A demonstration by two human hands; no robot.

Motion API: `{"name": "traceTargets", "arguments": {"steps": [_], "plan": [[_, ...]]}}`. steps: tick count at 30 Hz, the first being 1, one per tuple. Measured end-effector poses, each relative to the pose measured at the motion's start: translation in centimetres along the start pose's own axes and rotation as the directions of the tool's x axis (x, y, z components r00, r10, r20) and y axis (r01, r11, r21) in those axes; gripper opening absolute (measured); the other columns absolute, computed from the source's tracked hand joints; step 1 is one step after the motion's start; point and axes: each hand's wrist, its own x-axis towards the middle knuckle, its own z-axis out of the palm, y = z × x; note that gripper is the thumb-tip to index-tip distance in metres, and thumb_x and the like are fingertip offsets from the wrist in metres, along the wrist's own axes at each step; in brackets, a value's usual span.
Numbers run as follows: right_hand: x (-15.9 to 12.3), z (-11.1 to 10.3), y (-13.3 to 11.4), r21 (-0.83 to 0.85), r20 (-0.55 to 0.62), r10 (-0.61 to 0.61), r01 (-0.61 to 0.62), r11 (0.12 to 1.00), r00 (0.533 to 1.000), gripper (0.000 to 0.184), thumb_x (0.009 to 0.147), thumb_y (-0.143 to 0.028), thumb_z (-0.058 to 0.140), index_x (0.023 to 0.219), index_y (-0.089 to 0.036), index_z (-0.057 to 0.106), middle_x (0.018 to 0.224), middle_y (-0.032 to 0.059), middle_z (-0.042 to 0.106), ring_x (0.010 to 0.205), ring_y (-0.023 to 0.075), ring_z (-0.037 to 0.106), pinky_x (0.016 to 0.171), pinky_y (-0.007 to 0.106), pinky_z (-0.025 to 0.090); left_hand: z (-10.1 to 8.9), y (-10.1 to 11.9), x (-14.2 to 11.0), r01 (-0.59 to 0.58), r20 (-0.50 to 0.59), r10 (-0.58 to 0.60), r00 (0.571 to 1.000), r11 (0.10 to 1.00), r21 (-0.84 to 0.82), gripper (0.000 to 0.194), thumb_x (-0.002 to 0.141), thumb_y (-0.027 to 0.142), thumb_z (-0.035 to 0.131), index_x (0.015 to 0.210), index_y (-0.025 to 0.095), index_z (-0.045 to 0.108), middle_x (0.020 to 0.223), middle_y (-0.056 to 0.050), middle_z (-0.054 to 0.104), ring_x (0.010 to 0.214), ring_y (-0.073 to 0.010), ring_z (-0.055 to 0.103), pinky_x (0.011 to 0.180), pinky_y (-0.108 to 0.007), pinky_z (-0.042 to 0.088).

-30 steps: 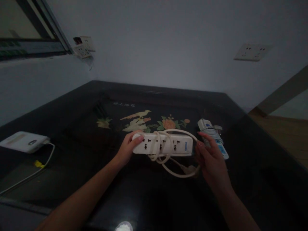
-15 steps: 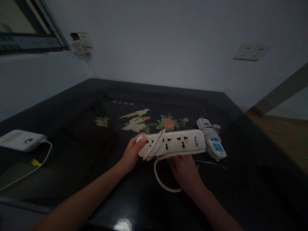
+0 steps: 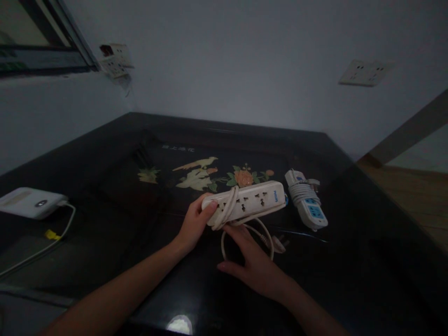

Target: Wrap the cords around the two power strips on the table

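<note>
A white Philips power strip (image 3: 252,200) is held slightly tilted above the dark table, its right end higher. My left hand (image 3: 196,219) grips its left end, thumb on top. The white cord (image 3: 229,207) wraps a few turns around that end, and a loose loop hangs below. My right hand (image 3: 250,261) is just under the strip beside the loop, thumb spread away from the fingers; the fingertips are partly hidden by the strip and cord. The cord's plug (image 3: 280,244) dangles right of this hand.
A second power strip (image 3: 306,199) with blue sockets and a wound cord lies to the right. At the far left rests a white device (image 3: 31,203) with a cable (image 3: 66,228) and yellow tag. Wall sockets (image 3: 366,73) are behind; the glossy table (image 3: 210,128) meets the wall.
The Philips strip has tilted, its right end shifting left and up, away from the second strip. My right hand has come lower and its thumb has spread; the plug has come into view.
</note>
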Motion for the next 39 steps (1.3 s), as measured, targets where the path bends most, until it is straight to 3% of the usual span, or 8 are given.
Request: {"name": "traceTargets", "arguments": {"steps": [9,21,25,29,32,35,39], "plan": [[-0.2,-0.8,-0.9,0.186,-0.001,0.015,-0.015,0.982,1.000,0.049,0.082,-0.032,0.067,0.128,-0.026,0.050,0.135,0.0071,0.049,0.129,0.0224,0.040,0.111,0.043,0.028,-0.2,0.8,0.1,-0.085,-0.029,0.093,0.995,0.976,0.201,0.029,0.082,0.043,0.057,0.081,0.014,0.059,0.071,0.001,0.054,0.067,-0.0135,0.048,0.061,-0.022,0.040],[-0.2,-0.7,-1.4,0.288,0.028,0.045,-0.051,0.956,0.999,0.054,0.078,-0.017,0.069,0.126,-0.022,0.045,0.134,0.0075,0.049,0.127,0.0192,0.043,0.110,0.038,0.030,-0.5,1.5,0.1,-0.140,-0.001,0.149,0.989,0.929,0.342,0.028,0.080,0.042,0.056,0.083,0.015,0.061,0.072,0.000,0.058,0.067,-0.0152,0.052,0.060,-0.023,0.043],[-0.3,-0.6,-1.8,0.316,0.038,0.046,-0.056,0.947,0.998,0.043,0.077,-0.018,0.070,0.115,-0.022,0.050,0.124,0.0053,0.055,0.119,0.0192,0.049,0.105,0.038,0.034,-0.6,1.4,0.4,-0.138,-0.027,0.156,0.987,0.930,0.342,0.027,0.079,0.040,0.057,0.084,0.014,0.061,0.072,0.000,0.058,0.067,-0.0150,0.052,0.060,-0.023,0.043],[-0.5,-1.1,-1.9,0.369,-0.090,0.099,-0.059,0.928,0.991,0.036,0.081,-0.020,0.065,0.112,-0.023,0.048,0.096,0.0001,0.061,0.093,0.0157,0.060,0.089,0.034,0.045,-1.1,1.6,0.9,-0.133,-0.089,0.172,0.981,0.933,0.335,0.027,0.078,0.042,0.059,0.081,0.015,0.060,0.069,0.000,0.057,0.064,-0.0144,0.050,0.057,-0.023,0.041],[-0.6,-2.4,-1.7,0.438,-0.235,0.193,-0.074,0.896,0.952,0.021,0.087,-0.027,0.057,0.105,-0.022,0.049,0.080,-0.0017,0.060,0.075,0.0141,0.062,0.072,0.030,0.050,-1.9,1.7,1.3,-0.156,-0.110,0.201,0.974,0.932,0.326,0.028,0.079,0.043,0.058,0.072,0.016,0.058,0.063,0.002,0.052,0.059,-0.0128,0.046,0.053,-0.022,0.037],[-0.8,-4.1,-1.5,0.429,-0.378,0.243,-0.064,0.901,0.893,0.022,0.090,-0.032,0.051,0.109,-0.021,0.050,0.066,-0.0033,0.059,0.061,0.0133,0.060,0.061,0.028,0.050,-2.8,1.8,1.7,-0.174,-0.099,0.207,0.973,0.947,0.269,0.030,0.079,0.043,0.059,0.067,0.016,0.056,0.059,0.003,0.046,0.055,-0.0107,0.041,0.049,-0.021,0.033],[-1.1,-6.0,-1.4,0.345,-0.599,0.275,-0.067,0.936,0.752,0.029,0.089,-0.033,0.053,0.116,-0.024,0.051,0.058,-0.0054,0.054,0.048,0.0121,0.053,0.048,0.025,0.045,-3.6,2.3,2.0,-0.140,-0.024,0.145,0.989,0.977,0.162,0.029,0.075,0.044,0.063,0.066,0.016,0.058,0.058,0.003,0.046,0.051,-0.0096,0.040,0.046,-0.021,0.030]]}}
